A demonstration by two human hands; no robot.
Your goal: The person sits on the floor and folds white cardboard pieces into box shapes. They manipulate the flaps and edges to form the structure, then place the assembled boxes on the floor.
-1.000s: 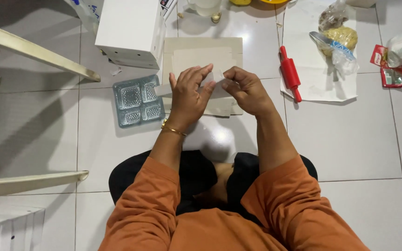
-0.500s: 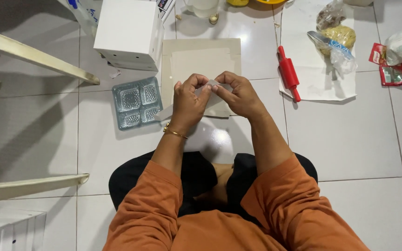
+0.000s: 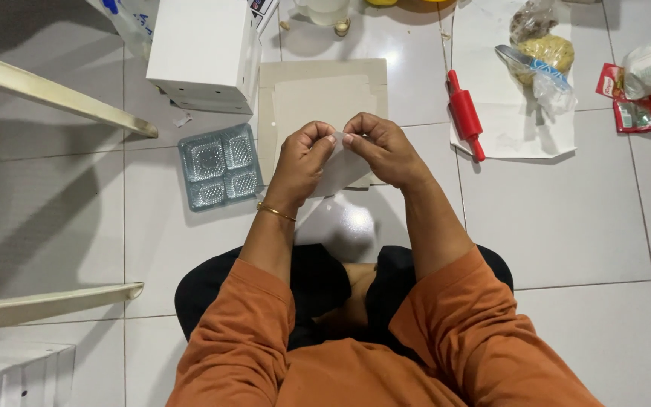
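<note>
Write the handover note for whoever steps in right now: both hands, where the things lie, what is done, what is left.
Left hand and right hand: fingertips pinch a small clear wrapper between them, held above the flat cardboard sheet on the floor tiles.
Nearby: clear four-cell plastic tray to the left, white box beyond it, red rolling pin to the right on white paper beside bagged dough.
Done: wrapper in hand.
Left: the tray's cells look empty; the wrapper's contents cannot be made out.
</note>
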